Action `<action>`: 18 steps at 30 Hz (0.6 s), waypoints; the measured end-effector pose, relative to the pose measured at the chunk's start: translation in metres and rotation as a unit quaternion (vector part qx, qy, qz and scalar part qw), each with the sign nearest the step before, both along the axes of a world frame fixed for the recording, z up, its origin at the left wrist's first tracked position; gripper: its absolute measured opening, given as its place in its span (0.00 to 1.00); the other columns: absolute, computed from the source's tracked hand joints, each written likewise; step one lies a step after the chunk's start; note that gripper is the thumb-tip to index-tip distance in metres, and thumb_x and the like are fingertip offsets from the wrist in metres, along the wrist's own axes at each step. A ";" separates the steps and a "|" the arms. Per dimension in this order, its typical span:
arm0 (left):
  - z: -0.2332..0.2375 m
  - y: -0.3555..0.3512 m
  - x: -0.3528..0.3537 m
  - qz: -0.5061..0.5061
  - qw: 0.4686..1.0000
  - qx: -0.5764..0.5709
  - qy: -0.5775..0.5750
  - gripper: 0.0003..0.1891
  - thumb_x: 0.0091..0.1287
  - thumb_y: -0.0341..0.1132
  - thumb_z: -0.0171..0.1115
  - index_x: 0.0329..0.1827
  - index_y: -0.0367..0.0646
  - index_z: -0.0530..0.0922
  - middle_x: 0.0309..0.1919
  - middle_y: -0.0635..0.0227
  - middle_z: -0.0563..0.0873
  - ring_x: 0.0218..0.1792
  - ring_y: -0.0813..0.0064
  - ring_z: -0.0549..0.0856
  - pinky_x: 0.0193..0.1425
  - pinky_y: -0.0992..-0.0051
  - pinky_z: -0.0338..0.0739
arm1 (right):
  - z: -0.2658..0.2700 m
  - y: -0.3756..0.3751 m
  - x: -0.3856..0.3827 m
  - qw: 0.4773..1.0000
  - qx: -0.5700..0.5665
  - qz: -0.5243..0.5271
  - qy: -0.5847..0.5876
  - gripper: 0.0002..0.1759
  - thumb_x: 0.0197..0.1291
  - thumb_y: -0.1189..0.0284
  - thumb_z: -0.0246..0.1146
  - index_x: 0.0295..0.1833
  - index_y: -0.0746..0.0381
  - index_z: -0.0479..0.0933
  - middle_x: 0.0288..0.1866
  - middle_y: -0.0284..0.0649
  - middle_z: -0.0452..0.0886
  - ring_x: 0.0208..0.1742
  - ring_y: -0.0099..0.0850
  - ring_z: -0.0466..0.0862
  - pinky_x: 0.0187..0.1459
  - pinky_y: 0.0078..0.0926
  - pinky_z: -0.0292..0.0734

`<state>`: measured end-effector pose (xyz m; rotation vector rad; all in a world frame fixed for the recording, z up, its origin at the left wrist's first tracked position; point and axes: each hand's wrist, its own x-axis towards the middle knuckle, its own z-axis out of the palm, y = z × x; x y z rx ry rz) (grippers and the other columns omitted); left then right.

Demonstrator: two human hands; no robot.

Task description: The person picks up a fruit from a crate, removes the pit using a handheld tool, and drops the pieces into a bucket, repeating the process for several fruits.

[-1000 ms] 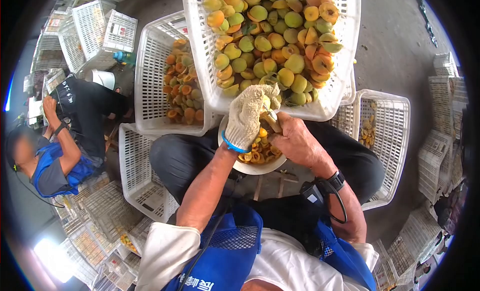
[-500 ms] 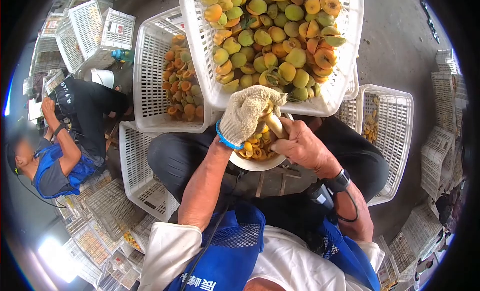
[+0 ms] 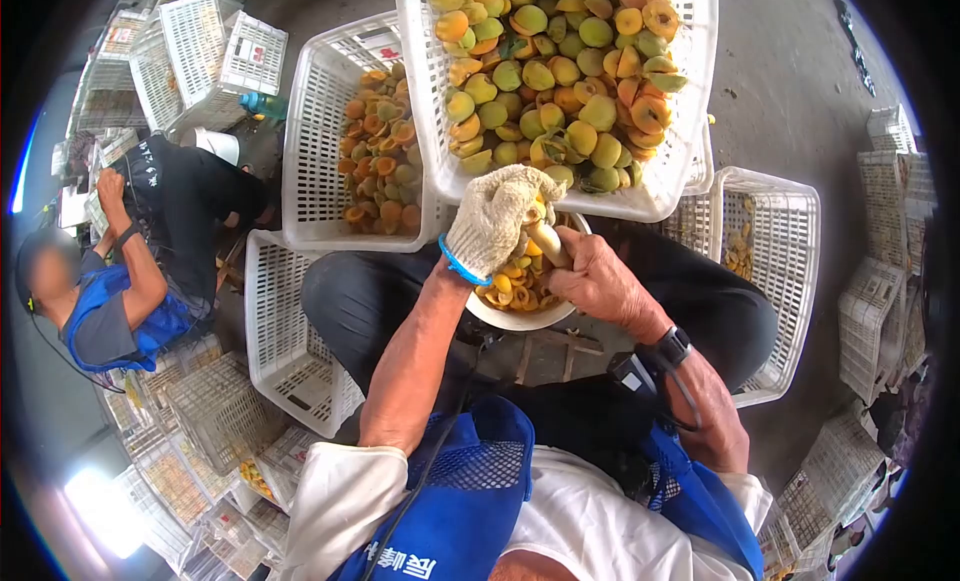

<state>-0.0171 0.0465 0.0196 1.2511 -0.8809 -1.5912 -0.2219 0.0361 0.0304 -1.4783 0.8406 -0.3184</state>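
Note:
My left hand (image 3: 495, 219), in a cream knitted glove with a blue cuff, is closed around an apricot that shows only in part at the fingertips. My right hand (image 3: 603, 284) is bare and wrapped round a tool with a thick pale handle (image 3: 547, 243). The tool's far end meets the fruit at the glove, so its working tip is hidden. Both hands are over a white bucket (image 3: 515, 321) holding orange-yellow fruit pieces (image 3: 520, 286). Just beyond them, a white crate (image 3: 640, 209) is heaped with green and orange apricots (image 3: 560, 81), many of them cut.
Another crate (image 3: 300, 171) of apricot halves stands at the left. White crates (image 3: 275, 331) (image 3: 795, 281) flank my knees, the right one with some fruit pieces. At far left sits another person (image 3: 130, 301) in a blue vest. Stacked crates line both sides.
The view has shifted slightly, so the crates appear a little moved. My hands stay together over the bucket, the tool still against the fruit. The other person's arm has moved a little.

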 end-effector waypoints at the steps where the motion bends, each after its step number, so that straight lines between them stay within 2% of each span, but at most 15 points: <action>1: -0.006 0.001 -0.001 0.017 0.999 -0.042 0.000 0.16 0.80 0.42 0.59 0.51 0.36 0.87 0.38 0.69 0.90 0.36 0.82 0.84 0.39 0.79 0.80 | 0.009 0.001 0.001 1.000 -0.001 0.002 0.001 0.11 0.56 0.74 0.65 0.41 0.69 0.73 0.27 0.47 0.75 0.32 0.35 0.80 0.37 0.37 0.76; 3: -0.010 0.002 -0.002 0.037 0.995 -0.089 0.001 0.16 0.80 0.42 0.59 0.51 0.37 0.87 0.38 0.68 0.90 0.35 0.82 0.84 0.38 0.80 0.79 | 0.029 0.004 0.006 0.984 0.173 -0.022 -0.017 0.11 0.56 0.74 0.64 0.41 0.69 0.73 0.27 0.46 0.75 0.31 0.34 0.79 0.35 0.34 0.76; 4: -0.009 0.004 0.000 0.047 0.997 -0.066 -0.001 0.16 0.80 0.42 0.60 0.51 0.37 0.86 0.38 0.68 0.90 0.34 0.82 0.84 0.38 0.81 0.79 | 0.027 0.008 0.008 0.981 0.188 -0.037 -0.037 0.16 0.56 0.73 0.66 0.48 0.70 0.78 0.23 0.39 0.76 0.26 0.34 0.80 0.30 0.39 0.75; 5: -0.009 0.007 0.001 0.055 0.998 -0.041 -0.002 0.15 0.80 0.42 0.61 0.51 0.37 0.86 0.39 0.67 0.91 0.34 0.82 0.85 0.38 0.81 0.79 | 0.010 0.019 0.009 0.981 0.188 -0.037 -0.037 0.16 0.56 0.73 0.66 0.48 0.70 0.78 0.23 0.39 0.76 0.26 0.34 0.80 0.30 0.39 0.75; 6: -0.002 0.009 0.006 0.063 0.990 0.014 0.125 0.14 0.80 0.41 0.62 0.51 0.37 0.85 0.39 0.65 0.91 0.32 0.80 0.85 0.36 0.81 0.80 | -0.017 0.033 0.011 0.997 0.043 -0.059 -0.031 0.15 0.56 0.74 0.66 0.47 0.70 0.77 0.23 0.43 0.76 0.25 0.40 0.82 0.30 0.43 0.76; 7: -0.018 0.004 0.010 0.125 0.990 -0.070 0.010 0.20 0.82 0.45 0.58 0.56 0.36 0.86 0.32 0.63 0.88 0.24 0.80 0.82 0.24 0.80 0.76 | -0.030 0.045 0.012 0.991 -0.103 -0.079 -0.025 0.14 0.56 0.74 0.66 0.47 0.69 0.76 0.23 0.47 0.77 0.25 0.46 0.83 0.30 0.47 0.77; 8: -0.017 0.004 0.018 0.153 0.987 -0.031 0.027 0.20 0.82 0.45 0.58 0.56 0.35 0.86 0.32 0.63 0.88 0.21 0.80 0.80 0.23 0.80 0.75 | -0.022 0.057 0.015 0.974 -0.168 -0.071 0.136 0.13 0.57 0.75 0.66 0.45 0.67 0.72 0.26 0.59 0.79 0.31 0.63 0.84 0.36 0.56 0.78; 9: -0.014 0.005 0.025 0.180 0.983 0.007 0.044 0.21 0.82 0.46 0.58 0.57 0.34 0.85 0.32 0.63 0.88 0.19 0.80 0.78 0.21 0.80 0.74 | -0.014 0.064 0.019 0.973 -0.133 -0.080 0.173 0.14 0.56 0.76 0.67 0.43 0.65 0.69 0.30 0.64 0.80 0.38 0.70 0.80 0.38 0.61 0.77; 11: -0.006 0.007 0.029 0.172 0.982 -0.031 0.077 0.21 0.82 0.45 0.58 0.58 0.32 0.85 0.34 0.60 0.90 0.19 0.79 0.80 0.22 0.78 0.76 | -0.023 0.082 0.017 0.974 -0.139 -0.109 0.142 0.15 0.57 0.75 0.68 0.43 0.65 0.69 0.29 0.63 0.79 0.37 0.68 0.82 0.37 0.60 0.77; 12: -0.003 0.008 0.034 0.170 0.983 -0.041 0.053 0.21 0.81 0.44 0.58 0.58 0.31 0.84 0.35 0.59 0.90 0.20 0.78 0.82 0.23 0.78 0.78 | -0.020 0.088 0.018 0.979 -0.118 -0.118 0.121 0.14 0.59 0.74 0.68 0.42 0.65 0.70 0.29 0.62 0.80 0.37 0.67 0.83 0.37 0.59 0.78; 15: 0.011 0.011 0.043 0.181 0.980 -0.087 0.007 0.21 0.81 0.44 0.60 0.58 0.30 0.83 0.36 0.58 0.90 0.24 0.75 0.85 0.26 0.77 0.82 | -0.008 0.090 0.014 0.977 -0.144 -0.123 0.096 0.12 0.63 0.71 0.67 0.44 0.64 0.72 0.30 0.58 0.84 0.37 0.63 0.85 0.39 0.60 0.79; 16: 0.019 0.010 0.058 0.166 0.979 -0.118 0.015 0.22 0.80 0.45 0.61 0.58 0.30 0.83 0.38 0.57 0.90 0.25 0.74 0.86 0.27 0.77 0.83 | -0.061 0.088 0.010 0.941 -0.176 -0.043 0.285 0.10 0.62 0.71 0.66 0.45 0.63 0.75 0.32 0.57 0.85 0.38 0.60 0.87 0.40 0.57 0.81; 17: 0.022 0.008 0.062 0.172 0.976 -0.133 -0.015 0.22 0.81 0.46 0.62 0.58 0.31 0.83 0.39 0.58 0.90 0.26 0.74 0.85 0.27 0.78 0.81 | -0.091 0.091 -0.004 0.937 -0.204 -0.026 0.282 0.11 0.58 0.71 0.66 0.45 0.63 0.77 0.33 0.56 0.86 0.37 0.57 0.88 0.39 0.55 0.82; 18: 0.027 0.004 0.070 0.167 0.974 -0.146 -0.038 0.20 0.80 0.46 0.63 0.58 0.33 0.84 0.38 0.62 0.90 0.26 0.78 0.84 0.27 0.79 0.80 | -0.084 0.090 -0.002 0.934 -0.209 -0.033 0.289 0.12 0.57 0.71 0.66 0.44 0.63 0.77 0.32 0.56 0.86 0.37 0.57 0.88 0.39 0.56 0.82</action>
